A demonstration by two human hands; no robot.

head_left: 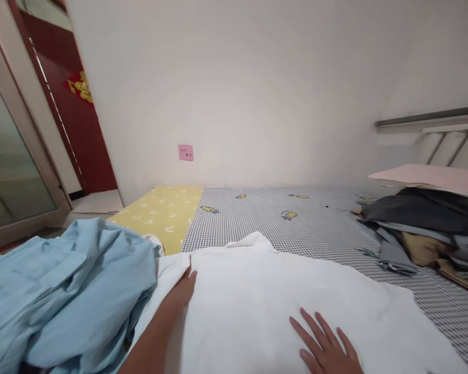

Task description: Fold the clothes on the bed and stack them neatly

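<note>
A white garment [242,301] with a collar at its far edge lies spread over the checked bed cover. My left hand [186,286] is at the garment's left part, near the shoulder; its fingers are partly hidden by a fold of the white cloth, and the thumb shows. On the right part of the garment my right hand [327,345] lies flat, palm down, fingers spread, holding nothing.
Light blue clothes [101,275] are heaped at the left. Folded dark and brown clothes [432,213] with a pink sheet [437,176] on top sit at the right. Behind the checked cover [257,218] stands a white wall with a pink note [186,152].
</note>
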